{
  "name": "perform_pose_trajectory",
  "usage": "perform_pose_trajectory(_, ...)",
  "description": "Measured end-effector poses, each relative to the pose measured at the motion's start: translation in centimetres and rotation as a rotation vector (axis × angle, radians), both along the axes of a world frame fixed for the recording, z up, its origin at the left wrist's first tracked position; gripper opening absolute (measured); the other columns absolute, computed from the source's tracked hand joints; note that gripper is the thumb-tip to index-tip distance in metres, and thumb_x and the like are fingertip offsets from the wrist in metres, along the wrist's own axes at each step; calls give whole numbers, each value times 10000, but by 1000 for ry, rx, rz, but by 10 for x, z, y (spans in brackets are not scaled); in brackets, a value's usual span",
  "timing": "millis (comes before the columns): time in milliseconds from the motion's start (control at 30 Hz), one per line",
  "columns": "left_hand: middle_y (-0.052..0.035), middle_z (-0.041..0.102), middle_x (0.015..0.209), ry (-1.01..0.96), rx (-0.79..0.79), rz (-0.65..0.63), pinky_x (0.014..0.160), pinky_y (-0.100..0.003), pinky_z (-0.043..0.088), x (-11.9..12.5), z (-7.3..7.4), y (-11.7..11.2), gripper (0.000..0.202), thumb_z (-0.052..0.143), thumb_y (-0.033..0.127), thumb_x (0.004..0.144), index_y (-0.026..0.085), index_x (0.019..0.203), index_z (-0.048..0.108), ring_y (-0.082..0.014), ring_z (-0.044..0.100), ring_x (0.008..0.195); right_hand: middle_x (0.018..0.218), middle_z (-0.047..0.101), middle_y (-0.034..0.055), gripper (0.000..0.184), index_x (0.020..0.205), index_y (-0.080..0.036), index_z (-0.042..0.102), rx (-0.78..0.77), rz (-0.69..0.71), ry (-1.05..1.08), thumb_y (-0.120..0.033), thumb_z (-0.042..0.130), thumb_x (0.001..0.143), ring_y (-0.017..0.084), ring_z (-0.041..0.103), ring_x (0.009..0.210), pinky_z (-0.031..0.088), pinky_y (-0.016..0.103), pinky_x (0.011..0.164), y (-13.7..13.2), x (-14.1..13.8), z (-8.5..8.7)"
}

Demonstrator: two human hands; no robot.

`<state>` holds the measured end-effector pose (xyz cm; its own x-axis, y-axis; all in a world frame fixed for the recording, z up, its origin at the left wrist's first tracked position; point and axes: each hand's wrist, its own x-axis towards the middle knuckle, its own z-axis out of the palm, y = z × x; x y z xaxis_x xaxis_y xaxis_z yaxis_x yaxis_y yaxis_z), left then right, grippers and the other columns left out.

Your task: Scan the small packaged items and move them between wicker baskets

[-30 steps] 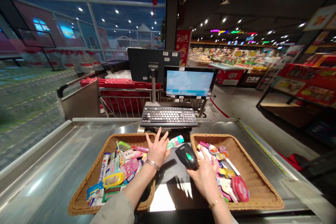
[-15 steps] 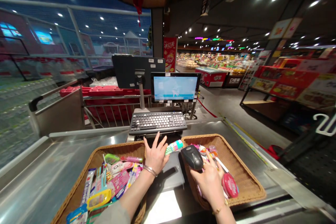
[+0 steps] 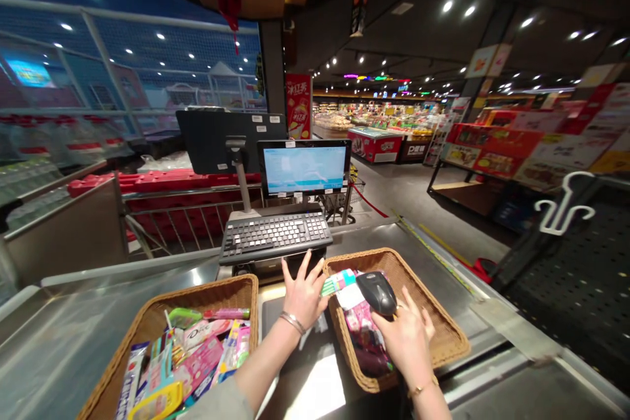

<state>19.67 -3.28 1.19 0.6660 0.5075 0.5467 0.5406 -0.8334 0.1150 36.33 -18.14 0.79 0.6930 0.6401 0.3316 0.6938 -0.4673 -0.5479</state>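
My right hand [image 3: 406, 335] grips a black barcode scanner [image 3: 377, 293] above the right wicker basket [image 3: 443, 321]. In my left hand [image 3: 302, 295] is a small pack with green and white stripes [image 3: 338, 282], held near the thumb while the other fingers spread toward the keyboard. The pack reaches over the near-left rim of the right basket, just left of the scanner. Beneath the scanner lie pink packets [image 3: 361, 321], partly hidden by it and by my right hand. The left wicker basket [image 3: 111, 354] holds several sweets, among them a white Dove packet [image 3: 201, 333] and a yellow-framed pack [image 3: 156, 401].
A keyboard [image 3: 277, 236] stands behind the baskets, with a lit monitor [image 3: 305, 170] and the back of a second screen [image 3: 207, 141] beyond. Both baskets rest on a metal counter [image 3: 191, 275]. A white hook [image 3: 564, 207] hangs at the right.
The view has turned to the right. My left hand has brought the striped pack to the right basket's rim. The scanner has moved right within the basket, and the red round container is out of sight.
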Motion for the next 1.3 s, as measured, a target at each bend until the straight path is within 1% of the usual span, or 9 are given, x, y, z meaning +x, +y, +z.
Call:
perform_pose_trajectory(100, -60, 556, 1436, 21, -13, -7, 1088, -809, -96, 9, -4, -4, 333, 636, 370, 828, 298, 1152, 665, -384, 317, 1443, 1165, 717, 71, 305, 915, -265, 759, -1, -22, -18, -458, 581, 759, 309, 423, 1364, 179, 552, 1108, -4, 10, -6)
perform_pose_trajectory(300, -72, 554, 1437, 74, -23, -19, 1093, -794, -123, 25, -15, -9, 308, 641, 402, 820, 290, 1105, 682, -383, 291, 1454, 1096, 739, 60, 268, 802, -261, 748, -10, -65, 22, -452, 564, 768, 309, 428, 1361, 201, 545, 1100, -15, 28, -11)
perform_pose_trajectory(467, -58, 558, 1436, 121, -67, -29, 1097, -791, -119, 41, -19, -17, 330, 641, 405, 814, 279, 1115, 690, -379, 269, 1464, 1141, 724, 86, 321, 837, -240, 756, -18, -122, 60, -477, 566, 735, 325, 446, 1342, 206, 547, 1103, -22, 43, -10)
perform_pose_trajectory(633, -60, 541, 1453, 179, -159, -39, 1113, -781, -104, 55, -23, -25, 317, 636, 379, 808, 256, 1092, 707, -385, 272, 1462, 1099, 738, 90, 334, 811, -229, 763, -13, -119, 57, -479, 555, 734, 320, 437, 1343, 203, 499, 1123, -28, 56, -13)
perform_pose_trajectory(700, -54, 544, 1450, 189, -182, -41, 1117, -776, -109, 61, -26, -28, 309, 632, 376, 809, 252, 1081, 710, -384, 272, 1462, 1085, 742, 87, 344, 812, -233, 763, -18, -127, 64, -489, 545, 739, 323, 437, 1342, 200, 504, 1123, -30, 61, -16)
perform_pose_trajectory(867, -68, 537, 1456, 246, -235, -56, 1121, -775, -97, 77, -32, -32, 324, 631, 371, 801, 239, 1085, 711, -385, 245, 1472, 1134, 728, 80, 370, 876, -247, 765, -38, -138, 81, -502, 538, 733, 327, 434, 1344, 195, 538, 1116, -32, 74, -24)
perform_pose_trajectory(1000, -72, 524, 1468, 308, -237, -62, 1132, -763, -88, 90, -37, -33, 313, 602, 361, 815, 223, 1073, 714, -379, 224, 1480, 1172, 714, 82, 369, 891, -246, 765, -57, -151, 82, -490, 546, 723, 321, 431, 1351, 198, 544, 1121, -34, 82, -26)
perform_pose_trajectory(1133, -62, 509, 1483, 366, -239, -42, 1145, -752, -69, 101, -46, -32, 309, 598, 366, 815, 209, 1055, 716, -393, 222, 1476, 1175, 712, 82, 382, 899, -240, 765, -73, -165, 93, -493, 539, 723, 328, 431, 1353, 188, 558, 1130, -36, 91, -27)
perform_pose_trajectory(1300, -40, 440, 1536, 415, -218, -49, 1161, -739, -36, 112, -56, -30, 308, 553, 358, 851, 218, 1079, 705, -372, 203, 1486, 1182, 710, 62, 368, 876, -257, 767, -82, -172, 119, -498, 539, 717, 326, 430, 1361, 188, 551, 1141, -39, 98, -25)
